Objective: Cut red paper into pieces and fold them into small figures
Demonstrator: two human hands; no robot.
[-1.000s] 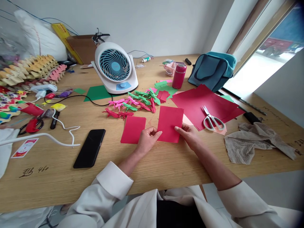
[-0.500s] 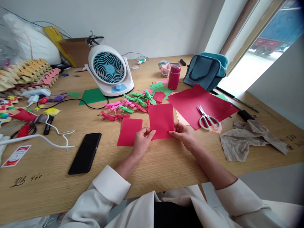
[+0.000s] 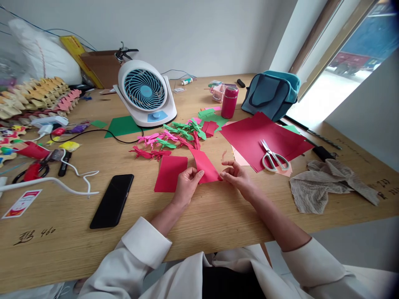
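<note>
A sheet of red paper [image 3: 205, 167] is held low over the table, its upper part bent over diagonally. My left hand [image 3: 188, 185] pinches its left edge, thumb on top. My right hand [image 3: 236, 176] pinches the lower right corner between thumb and fingers. Just left of it, partly under my left hand, lies a stack of red paper [image 3: 170, 173]. Folded green, pink and red paper pieces [image 3: 174, 136] are heaped beyond the sheet. White-handled scissors [image 3: 274, 157] rest on large red sheets [image 3: 262, 133] at the right.
A black phone [image 3: 112, 201] lies to the left. A white fan [image 3: 145, 93] stands at the back, its cable running left. A red flask [image 3: 229, 102] and a blue bag [image 3: 270, 94] stand at the back right. A crumpled cloth [image 3: 314, 182] lies at the right.
The sheet was flat and upright between both hands; now its upper right part is bent over to the left. My right hand has shifted slightly left, down at the corner.
</note>
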